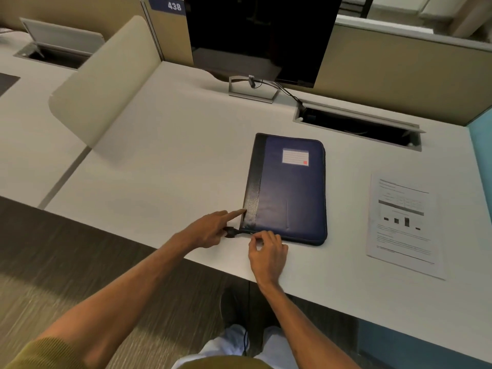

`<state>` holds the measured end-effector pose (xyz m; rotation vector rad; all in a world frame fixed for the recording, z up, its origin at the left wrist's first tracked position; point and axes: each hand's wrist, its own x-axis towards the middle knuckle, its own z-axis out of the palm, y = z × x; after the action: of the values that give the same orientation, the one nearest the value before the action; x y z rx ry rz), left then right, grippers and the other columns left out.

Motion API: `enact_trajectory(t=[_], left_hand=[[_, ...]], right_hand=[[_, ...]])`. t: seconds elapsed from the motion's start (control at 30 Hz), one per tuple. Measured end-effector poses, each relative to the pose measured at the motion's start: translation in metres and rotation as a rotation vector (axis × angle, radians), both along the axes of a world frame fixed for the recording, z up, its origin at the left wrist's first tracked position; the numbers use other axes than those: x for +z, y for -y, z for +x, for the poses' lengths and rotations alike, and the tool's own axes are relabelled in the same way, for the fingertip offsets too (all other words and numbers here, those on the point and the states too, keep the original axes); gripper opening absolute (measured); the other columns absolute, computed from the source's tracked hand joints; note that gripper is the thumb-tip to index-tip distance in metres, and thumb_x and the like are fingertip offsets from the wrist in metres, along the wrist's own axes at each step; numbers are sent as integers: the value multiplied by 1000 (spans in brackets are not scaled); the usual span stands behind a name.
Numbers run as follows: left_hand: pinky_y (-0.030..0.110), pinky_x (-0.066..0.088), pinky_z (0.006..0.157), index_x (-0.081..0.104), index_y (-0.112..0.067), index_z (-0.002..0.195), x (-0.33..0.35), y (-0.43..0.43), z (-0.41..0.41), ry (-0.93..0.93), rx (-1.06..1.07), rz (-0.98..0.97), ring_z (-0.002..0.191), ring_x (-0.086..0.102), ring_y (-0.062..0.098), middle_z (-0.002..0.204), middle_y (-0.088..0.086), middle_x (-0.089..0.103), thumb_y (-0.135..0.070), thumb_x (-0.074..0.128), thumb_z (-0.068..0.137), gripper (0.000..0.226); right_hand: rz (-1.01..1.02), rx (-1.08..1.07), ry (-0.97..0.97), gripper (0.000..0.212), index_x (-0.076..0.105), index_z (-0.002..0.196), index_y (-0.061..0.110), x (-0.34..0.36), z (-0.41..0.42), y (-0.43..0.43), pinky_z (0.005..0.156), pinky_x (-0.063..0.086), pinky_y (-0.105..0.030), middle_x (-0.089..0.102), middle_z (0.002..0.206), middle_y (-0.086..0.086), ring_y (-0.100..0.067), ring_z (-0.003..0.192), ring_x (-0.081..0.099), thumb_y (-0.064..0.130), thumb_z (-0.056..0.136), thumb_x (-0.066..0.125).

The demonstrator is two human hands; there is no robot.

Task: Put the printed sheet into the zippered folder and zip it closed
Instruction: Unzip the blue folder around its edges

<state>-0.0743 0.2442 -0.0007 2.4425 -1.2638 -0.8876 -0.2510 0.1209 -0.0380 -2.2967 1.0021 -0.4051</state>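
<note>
Folder (pixel 288 190) flat on counter (pixel 165 161), zipped; sheet (pixel 404 225) well apart to its right. My left hand (pixel 213 230) pins the corner tab, forefinger out. Right hand (pixel 266 249) pinches at the zipper; pull hidden. Risk: folder skids if bracing slips.

folder (pixel 288 190) mid-desk (pixel 159 161) | sheet (pixel 404 225) right of it | monitor (pixel 261 35) behind

White numerals "438" stood on a blue sign plate (pixel 167 4) fixed to the top of the beige cubicle partition (pixel 174 35). The brand "DELL" showed in small pale letters on the lower bezel of the black flat monitor (pixel 259 35). Print on the white paper sheet (pixel 404 225) and the folder's white lined label (pixel 295 157) was too small to read.
</note>
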Motion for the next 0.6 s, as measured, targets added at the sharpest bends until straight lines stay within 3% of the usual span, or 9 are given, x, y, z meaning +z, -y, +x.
enact_trajectory(t=[0.17, 0.47, 0.6], left_hand=[[30, 34, 63, 3, -43, 169, 2, 5, -2, 118, -90, 30, 77, 44, 15, 87, -7, 40, -12, 56, 105, 89], [34, 30, 63, -1, -42, 169, 1, 3, -7, 181, -90, 42, 70, 38, 15, 82, -5, 38, -11, 51, 103, 90], [35, 36, 69, -2, -39, 170, 5, 8, -4, 238, -161, 77, 75, 43, 18, 85, -5, 38, -12, 51, 103, 90]], right_hand=[[39, -47, 15, 15, 72, 96, 25, 2, 1, -7, 79, 53, -35, 71, 94, 6, -14, 89, 62, 25, 86, 83], [69, -77, 51, 15, 71, 95, 21, 2, 5, -20, 78, 55, -33, 70, 91, 5, -14, 86, 62, 18, 85, 83], [110, -127, 48, 16, 70, 92, 23, 1, 5, -12, 77, 51, -30, 69, 86, 7, -10, 81, 60, 21, 84, 83]])
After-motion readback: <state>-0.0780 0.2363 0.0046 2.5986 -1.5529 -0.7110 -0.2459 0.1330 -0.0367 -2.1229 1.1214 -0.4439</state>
